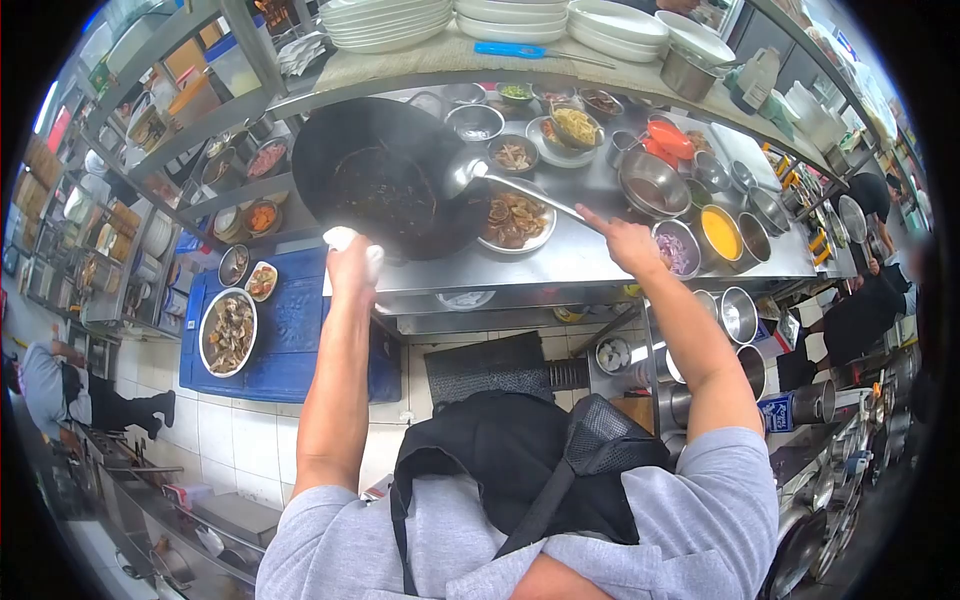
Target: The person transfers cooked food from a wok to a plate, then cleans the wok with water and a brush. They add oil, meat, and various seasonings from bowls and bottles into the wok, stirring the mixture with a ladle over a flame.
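Observation:
My left hand [350,262] is closed around a folded white cloth [374,264] at the near rim of a large black wok [330,170]. The wok is tilted to the right, and dark remains of food coat its inside. Its right edge overhangs a white plate [545,235] of brown cooked food [515,218], hiding part of it. My right hand [632,247] grips the long handle of a metal ladle [515,183], index finger stretched along it. The ladle's bowl is at the wok's right side, above the plate.
Bowls of ingredients crowd the steel counter [590,262], among them yellow liquid [720,232] and chopped purple onion [676,248]. Stacked white plates [385,25] stand on the shelf overhead. A blue chest [290,335] at left bears a bowl of food [228,332]. Other people stand at both sides.

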Demonstrator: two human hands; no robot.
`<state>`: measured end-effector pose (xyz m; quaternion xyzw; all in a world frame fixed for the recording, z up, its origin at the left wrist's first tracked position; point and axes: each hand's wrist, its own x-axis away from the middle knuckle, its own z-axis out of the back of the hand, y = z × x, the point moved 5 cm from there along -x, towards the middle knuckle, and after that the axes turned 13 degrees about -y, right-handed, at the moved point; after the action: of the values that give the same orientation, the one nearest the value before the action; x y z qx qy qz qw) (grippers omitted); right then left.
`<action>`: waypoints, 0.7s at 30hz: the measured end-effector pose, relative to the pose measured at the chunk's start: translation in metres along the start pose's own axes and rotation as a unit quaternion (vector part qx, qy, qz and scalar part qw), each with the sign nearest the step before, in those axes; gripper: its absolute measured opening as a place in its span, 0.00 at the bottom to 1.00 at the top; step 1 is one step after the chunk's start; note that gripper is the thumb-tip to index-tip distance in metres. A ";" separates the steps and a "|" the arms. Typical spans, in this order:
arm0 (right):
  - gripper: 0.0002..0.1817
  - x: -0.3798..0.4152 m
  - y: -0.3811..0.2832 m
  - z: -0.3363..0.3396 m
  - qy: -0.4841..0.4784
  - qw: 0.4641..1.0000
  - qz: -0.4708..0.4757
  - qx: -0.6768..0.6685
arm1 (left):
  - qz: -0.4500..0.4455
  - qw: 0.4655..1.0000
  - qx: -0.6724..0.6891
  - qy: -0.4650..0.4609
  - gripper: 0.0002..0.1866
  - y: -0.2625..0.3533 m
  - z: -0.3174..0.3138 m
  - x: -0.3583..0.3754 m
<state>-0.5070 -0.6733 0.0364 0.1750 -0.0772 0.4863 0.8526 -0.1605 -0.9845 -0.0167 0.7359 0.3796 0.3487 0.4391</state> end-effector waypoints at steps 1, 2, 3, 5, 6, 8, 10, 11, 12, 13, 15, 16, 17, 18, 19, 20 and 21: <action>0.49 0.001 0.000 0.000 -0.012 1.000 -0.004 0.012 | -0.002 1.000 0.019 0.002 0.05 0.003 0.000 -0.001; 0.49 0.007 0.008 0.003 -0.012 1.000 -0.006 0.011 | -0.001 1.000 0.014 0.008 0.05 0.006 -0.001 -0.001; 0.48 0.021 0.022 0.014 -0.006 1.000 -0.007 0.021 | -0.001 1.000 0.011 0.015 0.05 0.006 -0.004 -0.001; 0.44 0.031 0.056 0.017 0.001 0.998 -0.004 0.066 | -0.020 1.000 0.002 0.018 0.05 0.001 -0.004 -0.006; 0.43 0.040 0.066 0.024 0.004 0.997 -0.012 0.078 | -0.040 0.999 -0.009 0.018 0.05 0.002 -0.007 -0.008; 0.43 0.057 0.072 0.030 0.008 0.996 -0.028 0.088 | -0.035 0.999 0.002 0.002 0.05 0.001 -0.006 -0.006; 0.42 0.072 0.063 0.026 0.011 0.998 -0.055 -0.003 | -0.001 0.998 -0.034 -0.044 0.08 0.004 0.000 -0.002; 0.40 0.075 0.058 0.006 0.034 0.995 -0.041 -0.087 | 0.023 0.999 -0.015 -0.047 0.05 0.003 -0.001 0.005; 0.35 0.075 0.049 -0.021 0.017 0.981 -0.054 -0.184 | 0.041 0.998 0.009 -0.057 0.03 0.005 -0.003 0.013; 0.30 0.085 0.028 -0.038 0.025 0.966 -0.041 -0.254 | 0.059 0.996 0.032 -0.066 0.01 0.005 -0.004 0.018; 0.22 0.103 -0.020 -0.080 0.021 0.897 -0.001 -0.442 | 0.138 0.984 0.037 -0.106 0.03 0.009 -0.022 0.029; 0.20 0.109 -0.042 -0.101 0.034 0.869 0.039 -0.493 | 0.167 0.977 0.046 -0.125 0.03 -0.004 -0.026 0.021; 0.20 0.119 -0.064 -0.131 -0.003 0.808 0.016 -0.589 | 0.185 0.969 0.051 -0.153 0.04 -0.008 -0.042 0.023; 0.20 0.138 -0.084 -0.139 0.006 0.793 0.001 -0.609 | 0.214 0.958 0.044 -0.188 0.04 -0.020 -0.053 0.023; 0.20 0.154 -0.101 -0.140 0.015 0.778 -0.014 -0.628 | 0.242 0.944 0.037 -0.221 0.04 -0.032 -0.063 0.024; 0.19 0.177 -0.111 -0.131 -0.006 0.717 -0.076 -0.693 | 0.250 0.930 0.022 -0.267 0.05 -0.039 -0.079 0.028; 0.19 0.200 -0.119 -0.124 -0.024 0.647 -0.134 -0.750 | 0.257 0.914 0.008 -0.313 0.05 -0.043 -0.092 0.029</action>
<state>-0.3068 -0.5216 -0.0446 -0.5045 -0.4122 0.1383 0.7460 -0.2352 -0.9100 -0.0162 0.8829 0.0232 0.1983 0.4250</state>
